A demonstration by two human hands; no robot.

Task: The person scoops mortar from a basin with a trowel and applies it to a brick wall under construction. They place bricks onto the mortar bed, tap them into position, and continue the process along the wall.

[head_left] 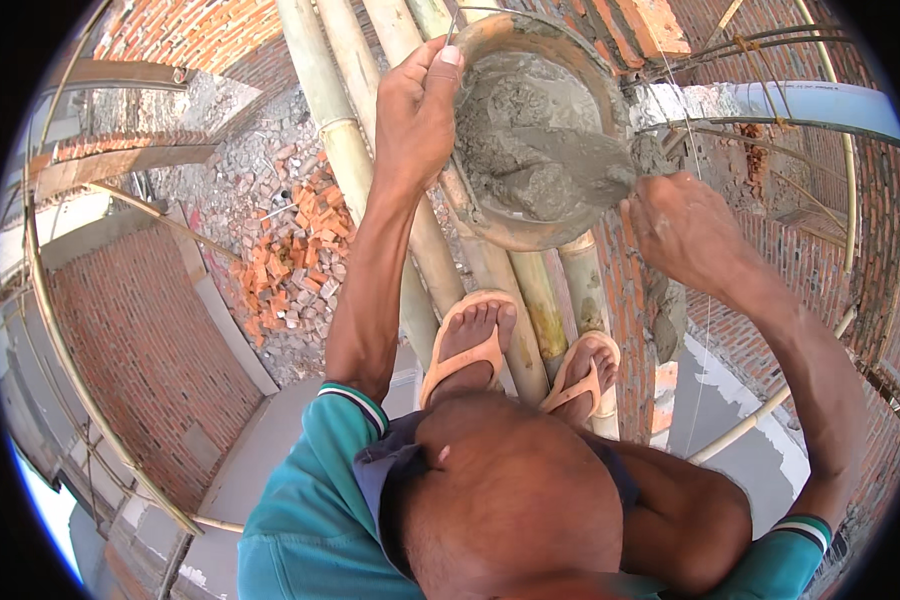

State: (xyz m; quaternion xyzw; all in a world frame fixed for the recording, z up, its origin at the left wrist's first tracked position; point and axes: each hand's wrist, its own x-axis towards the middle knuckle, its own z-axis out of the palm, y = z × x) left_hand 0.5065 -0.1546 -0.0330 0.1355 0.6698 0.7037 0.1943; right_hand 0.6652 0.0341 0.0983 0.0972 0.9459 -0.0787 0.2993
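A round bucket (pixel 530 238) of wet grey mortar (pixel 515 110) rests on bamboo poles in front of my feet. My left hand (pixel 418 112) is closed at the bucket's left rim, its thumb over the thin wire handle (pixel 454 25). At the bucket's right side my right hand (pixel 682 228) forms a fist around a trowel; its handle is hidden in the fingers. The mortar-coated trowel blade (pixel 585 165) points left into the bucket, over the mortar. Wet mortar also clings to the brick wall (pixel 625 330) beside my right hand.
Bamboo poles (pixel 435 260) run side by side under my sandalled feet (pixel 475 340). Far below on the left lies a heap of broken bricks (pixel 300 245). To the right, a pale blue pipe (pixel 820 103) and thin bars jut out near the wall. A thin string (pixel 705 350) hangs there.
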